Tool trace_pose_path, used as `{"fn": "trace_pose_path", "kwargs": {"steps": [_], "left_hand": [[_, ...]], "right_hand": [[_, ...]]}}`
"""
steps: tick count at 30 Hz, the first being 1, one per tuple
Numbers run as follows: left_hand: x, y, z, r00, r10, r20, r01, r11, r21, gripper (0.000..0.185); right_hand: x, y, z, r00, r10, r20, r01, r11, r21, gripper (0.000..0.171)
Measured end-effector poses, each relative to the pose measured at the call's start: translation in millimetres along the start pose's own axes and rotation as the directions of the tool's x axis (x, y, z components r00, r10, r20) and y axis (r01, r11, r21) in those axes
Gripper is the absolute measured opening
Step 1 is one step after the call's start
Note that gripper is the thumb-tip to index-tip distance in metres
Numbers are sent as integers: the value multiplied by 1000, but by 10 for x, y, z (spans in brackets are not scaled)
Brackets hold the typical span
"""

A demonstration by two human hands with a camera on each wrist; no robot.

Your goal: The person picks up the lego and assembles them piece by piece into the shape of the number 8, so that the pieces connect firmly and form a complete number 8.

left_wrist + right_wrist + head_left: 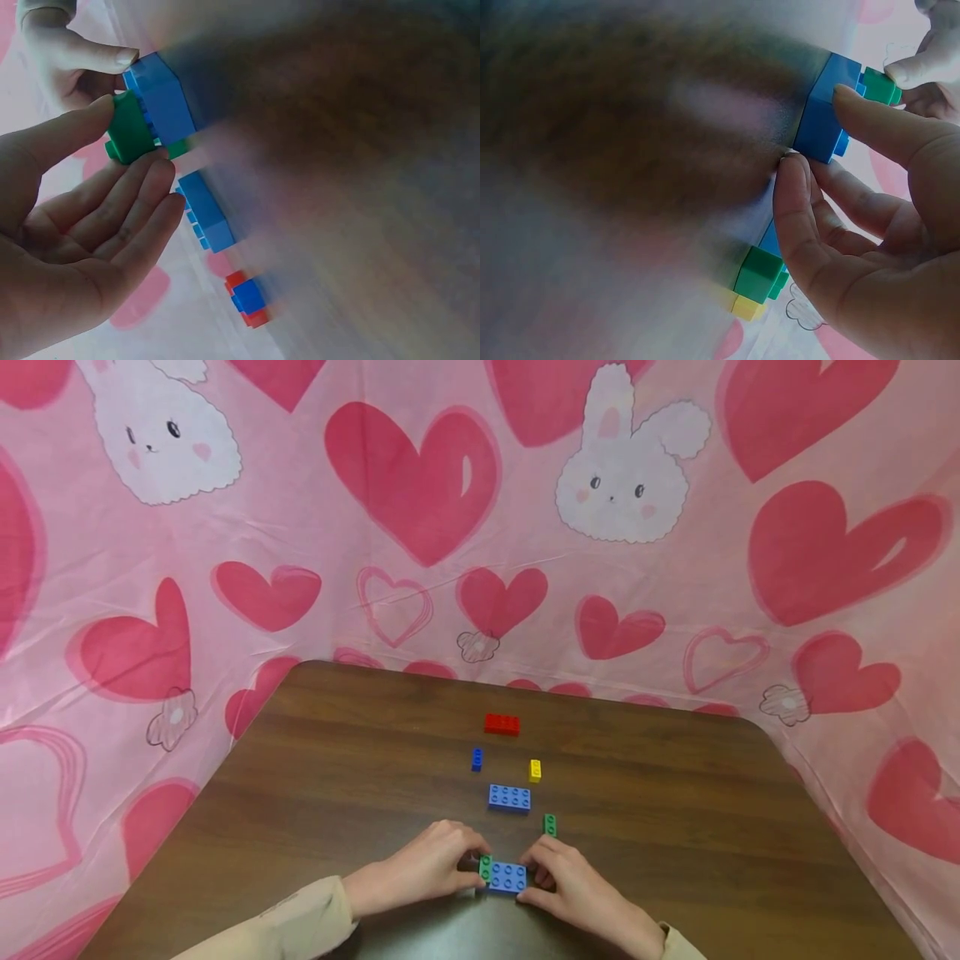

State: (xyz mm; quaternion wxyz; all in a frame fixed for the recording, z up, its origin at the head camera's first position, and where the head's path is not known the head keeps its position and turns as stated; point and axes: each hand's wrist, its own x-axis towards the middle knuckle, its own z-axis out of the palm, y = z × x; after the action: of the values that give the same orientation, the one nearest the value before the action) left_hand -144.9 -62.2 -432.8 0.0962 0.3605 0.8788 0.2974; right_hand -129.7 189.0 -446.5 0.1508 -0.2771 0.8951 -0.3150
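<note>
Near the table's front edge lies a light blue brick (507, 877) with a small green brick (485, 867) against its left end. My left hand (423, 868) pinches the green brick (131, 129) between thumb and fingers. My right hand (570, 883) grips the blue brick (825, 112) at its right end with thumb and fingertips. In the left wrist view the blue brick (161, 97) sits right beside the green one, with the right hand's thumb (94, 56) on its far end.
Further back on the brown table (337, 760) lie a second light blue brick (510, 797), a small green brick (550, 825), a yellow brick (535, 769), a dark blue brick (477, 759) and a red brick (502, 724). Pink heart cloth (420, 485) surrounds the table.
</note>
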Motion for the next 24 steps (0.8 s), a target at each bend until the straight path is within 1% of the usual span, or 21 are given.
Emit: {"fn": "trace_pose_path", "kwargs": {"steps": [5,13,17,20,24], "left_hand": [[11,14,-12,1000,8,-2,-8,1000,4,28],[10,22,-9,1000,-13,2,13,1000,-1,30],[20,17,-13,1000,-19,16,19,1000,-8,30],[23,13,-18,999,-20,24,21,1000,-8,29],[14,22,-16,1000,-24,18,24,1000,-6,29]], "right_hand": [[1,-15,0,1000,11,5,-11,1000,4,28],[4,-20,-18,999,30,18,-30,999,14,29],[6,-21,-26,999,37,28,-38,999,13,29],[7,-20,-28,999,32,33,-33,999,13,31],[0,-14,-35,1000,11,28,-11,1000,5,32]]}}
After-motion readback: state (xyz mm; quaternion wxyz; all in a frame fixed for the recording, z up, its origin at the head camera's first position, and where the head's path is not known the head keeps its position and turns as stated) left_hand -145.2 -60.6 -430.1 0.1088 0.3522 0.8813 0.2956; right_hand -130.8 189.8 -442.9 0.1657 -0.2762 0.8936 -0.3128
